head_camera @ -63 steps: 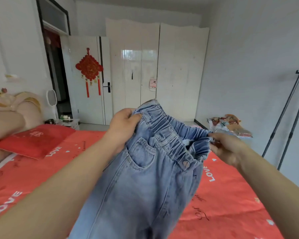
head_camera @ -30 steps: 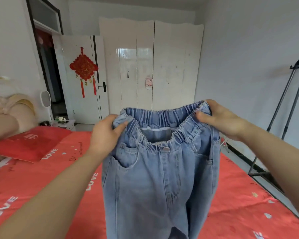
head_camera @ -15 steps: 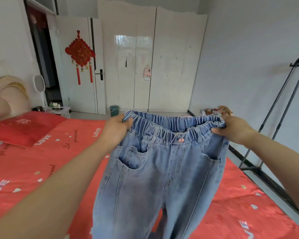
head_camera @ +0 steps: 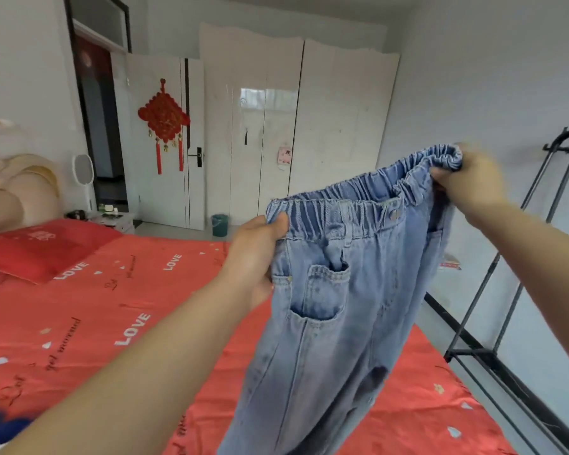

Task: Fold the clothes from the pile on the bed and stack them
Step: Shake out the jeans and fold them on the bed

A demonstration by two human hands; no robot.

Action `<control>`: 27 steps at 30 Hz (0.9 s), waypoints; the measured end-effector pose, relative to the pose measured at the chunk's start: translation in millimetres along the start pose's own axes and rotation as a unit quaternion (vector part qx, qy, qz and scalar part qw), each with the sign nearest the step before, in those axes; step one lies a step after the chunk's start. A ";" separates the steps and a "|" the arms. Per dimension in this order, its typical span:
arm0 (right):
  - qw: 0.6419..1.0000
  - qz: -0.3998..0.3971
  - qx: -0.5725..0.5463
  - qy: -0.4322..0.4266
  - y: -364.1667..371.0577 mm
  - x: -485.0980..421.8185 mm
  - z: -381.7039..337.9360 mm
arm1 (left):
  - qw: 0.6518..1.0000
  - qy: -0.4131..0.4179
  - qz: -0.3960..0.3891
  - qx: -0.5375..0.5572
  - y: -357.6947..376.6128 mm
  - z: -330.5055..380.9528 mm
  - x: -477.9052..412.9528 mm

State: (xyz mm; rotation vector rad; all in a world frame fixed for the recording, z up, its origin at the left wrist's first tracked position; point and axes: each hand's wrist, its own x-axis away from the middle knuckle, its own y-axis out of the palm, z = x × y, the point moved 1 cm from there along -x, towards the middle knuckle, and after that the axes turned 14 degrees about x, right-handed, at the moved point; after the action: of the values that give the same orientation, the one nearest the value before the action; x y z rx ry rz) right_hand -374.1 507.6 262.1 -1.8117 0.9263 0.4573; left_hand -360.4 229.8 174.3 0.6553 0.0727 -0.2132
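Observation:
A pair of light blue jeans [head_camera: 329, 323] with an elastic waistband hangs in the air above the red bed [head_camera: 105, 323]. My left hand [head_camera: 257, 257] grips the left end of the waistband. My right hand [head_camera: 470, 182], held higher and blurred, grips the right end. The waistband slopes up to the right and the legs hang down out of view. A blue garment [head_camera: 0, 421] shows at the bottom left corner.
A red pillow [head_camera: 43, 247] lies at the bed's head on the left. A black clothes rack [head_camera: 519, 290] stands by the right wall. White wardrobe [head_camera: 296, 126], door and a small green bin [head_camera: 220, 224] are behind the bed.
My right hand has risen and moved right, tilting the waistband upward on that side. The jeans have turned so their left side faces me. My view has shifted left.

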 end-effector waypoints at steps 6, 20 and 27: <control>0.990 0.001 0.003 -0.143 5.3 -27.6 -74.8 | 0.998 0.038 0.023 0.055 -10.6 0.4 23.8; 0.824 -0.465 -0.044 -0.320 323.4 285.4 -217.6 | 0.874 -0.136 0.465 0.036 -353.3 -139.8 152.6; 0.753 -0.620 0.103 -0.196 368.1 488.1 -34.9 | 0.831 -0.319 0.372 -0.264 -461.0 -227.1 191.5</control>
State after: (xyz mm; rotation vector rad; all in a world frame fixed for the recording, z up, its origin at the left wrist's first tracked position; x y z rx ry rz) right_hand -350.5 215.4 -275.6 -1.6222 -0.5803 -0.1409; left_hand -274.7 -20.5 -306.1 -0.0022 -0.7454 0.3493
